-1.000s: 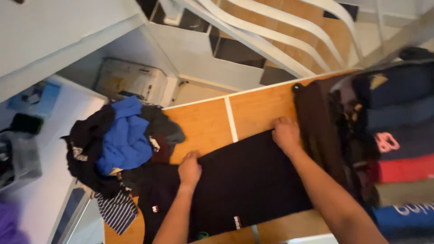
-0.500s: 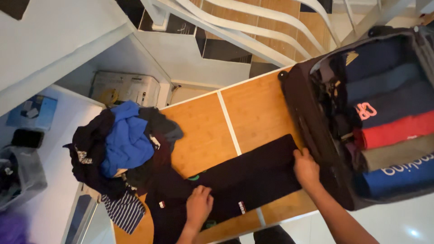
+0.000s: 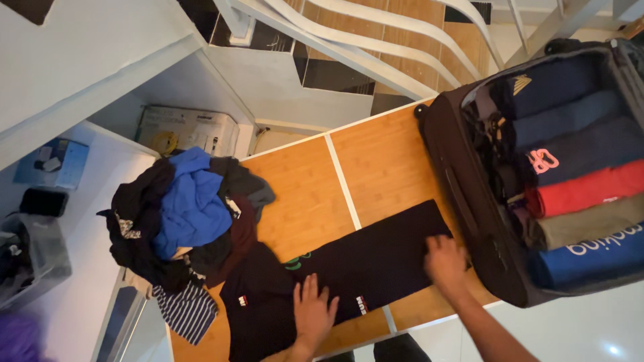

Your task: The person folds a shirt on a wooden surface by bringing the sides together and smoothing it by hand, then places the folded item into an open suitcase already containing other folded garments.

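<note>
Both hands flat, fingers spread: our left hand and right hand press the folded black shirt at the table's near edge, beside the open suitcase, smoothing it.

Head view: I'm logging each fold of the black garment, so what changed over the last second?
The black garment went from a broad panel to a narrow folded strip. Both hands came toward the near edge: the left hand now lies flat, fingers spread, and the right hand presses the strip's end by the suitcase. The clothes pile stayed put.
</note>
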